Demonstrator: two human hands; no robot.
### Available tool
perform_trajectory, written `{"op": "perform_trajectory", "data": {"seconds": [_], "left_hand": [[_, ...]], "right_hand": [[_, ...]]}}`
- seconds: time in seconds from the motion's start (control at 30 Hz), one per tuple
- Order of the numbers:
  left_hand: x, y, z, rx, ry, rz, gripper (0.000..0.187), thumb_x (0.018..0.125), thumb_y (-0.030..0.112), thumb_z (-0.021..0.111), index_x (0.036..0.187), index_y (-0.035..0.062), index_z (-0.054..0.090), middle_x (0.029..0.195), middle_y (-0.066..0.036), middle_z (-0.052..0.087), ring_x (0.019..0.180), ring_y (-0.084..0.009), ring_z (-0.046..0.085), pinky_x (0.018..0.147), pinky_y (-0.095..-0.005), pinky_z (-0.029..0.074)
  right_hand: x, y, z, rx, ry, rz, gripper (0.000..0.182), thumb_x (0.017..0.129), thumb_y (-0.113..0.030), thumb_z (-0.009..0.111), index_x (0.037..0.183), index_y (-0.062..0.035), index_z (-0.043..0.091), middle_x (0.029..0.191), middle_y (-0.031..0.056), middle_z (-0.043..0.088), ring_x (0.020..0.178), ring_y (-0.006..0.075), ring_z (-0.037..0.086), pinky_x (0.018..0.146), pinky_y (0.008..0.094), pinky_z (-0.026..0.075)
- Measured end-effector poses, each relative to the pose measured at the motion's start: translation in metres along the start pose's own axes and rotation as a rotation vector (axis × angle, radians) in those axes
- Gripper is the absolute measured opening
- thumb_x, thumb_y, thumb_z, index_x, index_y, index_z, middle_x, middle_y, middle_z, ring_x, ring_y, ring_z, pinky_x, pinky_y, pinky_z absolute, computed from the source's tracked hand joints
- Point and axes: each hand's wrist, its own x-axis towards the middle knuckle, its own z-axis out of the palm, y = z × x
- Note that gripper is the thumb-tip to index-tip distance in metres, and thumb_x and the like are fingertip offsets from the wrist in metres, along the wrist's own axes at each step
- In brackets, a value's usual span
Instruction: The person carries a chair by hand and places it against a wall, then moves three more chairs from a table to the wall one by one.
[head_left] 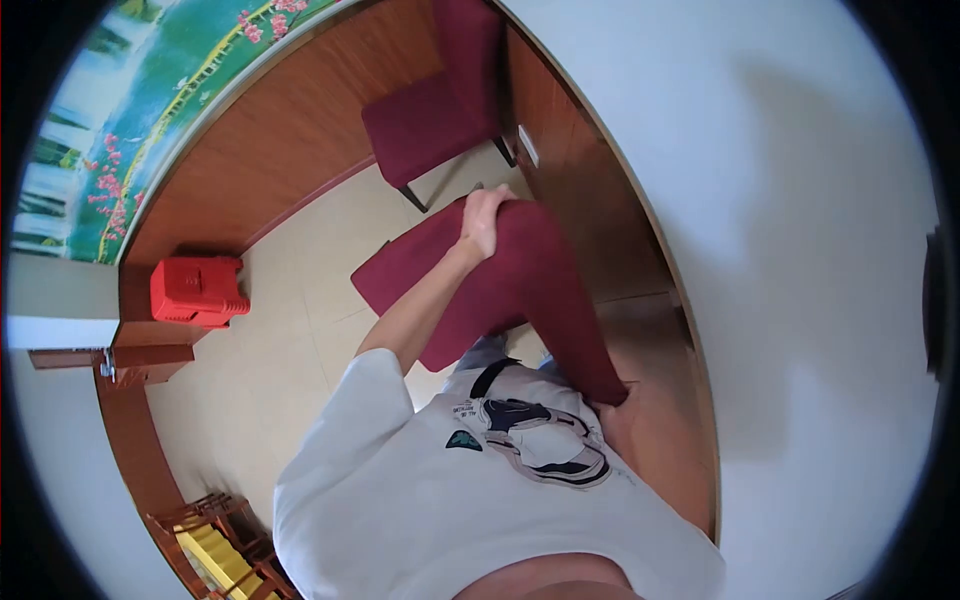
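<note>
A maroon upholstered chair (560, 285) stands close in front of my body, its seat to the left and its backrest to the right. My left hand (482, 222) is closed over the far end of the backrest, with the forearm reaching across above the seat. At the near end of the backrest, beside my white shirt, my right hand (610, 406) grips the lower corner; most of its fingers are hidden.
Another maroon chair (420, 125) stands beyond, by the wood-panelled wall (280, 130). Red plastic stools (200, 290) are stacked at the left. Wooden furniture with a yellow part (215, 560) is at the lower left. A white wall (800, 300) rises on the right.
</note>
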Motion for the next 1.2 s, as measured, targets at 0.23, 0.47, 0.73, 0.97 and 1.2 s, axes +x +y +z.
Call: {"op": "perform_trajectory", "data": {"seconds": [0.23,0.47,0.73,0.97,1.2], "left_hand": [[0.087,0.007,-0.005,0.025,-0.044,0.105,0.057,0.086,0.042,0.034,0.077,-0.0055,0.063,0.076,-0.025,0.061,0.079,-0.0378,0.059,0.076,-0.0405,0.042],[0.186,-0.039,0.006,-0.204,-0.095,0.037,0.055,0.088,0.042,0.042,0.080,-0.0077,0.061,0.078,-0.015,0.063,0.077,-0.0212,0.056,0.077,-0.0308,0.041],[0.281,-0.008,0.022,-0.239,-0.085,-0.267,0.050,0.088,0.043,0.041,0.092,-0.0015,0.064,0.089,-0.011,0.065,0.080,-0.0195,0.060,0.080,-0.0315,0.044],[0.340,-0.032,0.038,-0.235,-0.067,-0.297,0.051,0.090,0.036,0.038,0.089,-0.0068,0.065,0.085,-0.013,0.066,0.079,-0.0205,0.060,0.080,-0.0316,0.045],[0.363,-0.020,0.010,0.330,0.048,-0.319,0.058,0.087,0.052,0.039,0.104,0.0034,0.066,0.106,-0.021,0.063,0.106,-0.0375,0.056,0.094,-0.0409,0.040]], "right_hand": [[-0.002,-0.067,0.034,-0.016,0.160,-0.005,0.055,0.042,0.001,0.075,0.089,-0.0001,0.048,0.084,0.0111,0.058,0.081,0.0218,0.056,0.076,0.0336,0.045],[0.043,-0.084,0.056,0.025,0.274,-0.066,0.056,0.041,-0.004,0.078,0.089,-0.0016,0.049,0.083,0.0104,0.057,0.081,0.0230,0.056,0.076,0.0350,0.045],[0.140,-0.141,0.060,0.035,0.137,-0.080,0.066,0.052,-0.015,0.079,0.108,0.0029,0.049,0.102,0.0185,0.058,0.095,0.0260,0.057,0.085,0.0352,0.044],[0.175,-0.162,0.070,0.084,0.004,-0.053,0.081,0.070,-0.017,0.076,0.133,0.0057,0.030,0.128,0.0253,0.045,0.116,0.0295,0.049,0.096,0.0340,0.040],[0.206,-0.196,0.100,0.072,-0.065,0.101,0.065,0.075,-0.020,0.074,0.125,0.0061,0.042,0.115,0.0210,0.057,0.104,0.0239,0.056,0.087,0.0308,0.043]]}}
